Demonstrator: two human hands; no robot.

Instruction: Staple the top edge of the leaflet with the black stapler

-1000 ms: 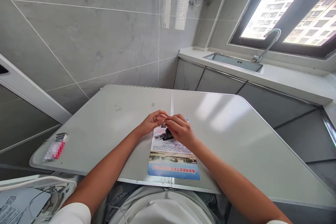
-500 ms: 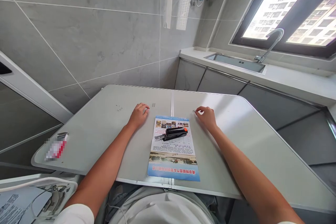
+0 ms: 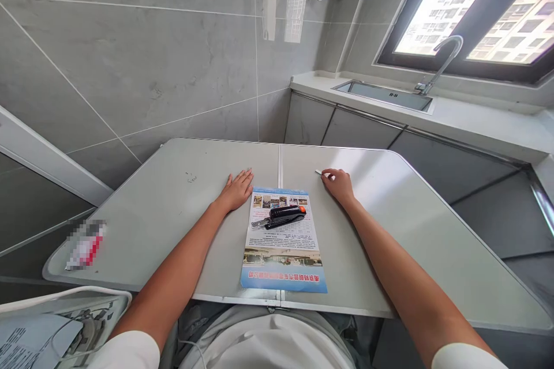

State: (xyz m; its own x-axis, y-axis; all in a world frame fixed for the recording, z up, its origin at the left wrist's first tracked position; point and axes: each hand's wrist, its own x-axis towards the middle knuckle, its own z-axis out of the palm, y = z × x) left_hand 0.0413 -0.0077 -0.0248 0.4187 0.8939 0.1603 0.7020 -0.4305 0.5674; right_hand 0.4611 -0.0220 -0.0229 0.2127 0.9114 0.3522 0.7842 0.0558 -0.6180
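My left hand lies palm down on the table, fingers stretched out, just left of the top edge of a printed leaflet. Between the fingertips of my right hand is a short, pale strip of staples, close to the tabletop beyond the leaflet's upper right corner. A black stapler with an orange tip rests on the leaflet, its metal part sticking out to the left. Neither hand touches it. Tiny loose staples are scattered left of my left hand.
The pale folding table has a seam down its middle. A blurred red and white packet lies at its left end. A white bin with papers and cables stands lower left. Beyond the right side is a counter with a sink and tap.
My left hand has flattened and its fingers have spread, covering where two small strips lay. My right hand still pinches its strip, which now shows more. The view has shifted slightly.
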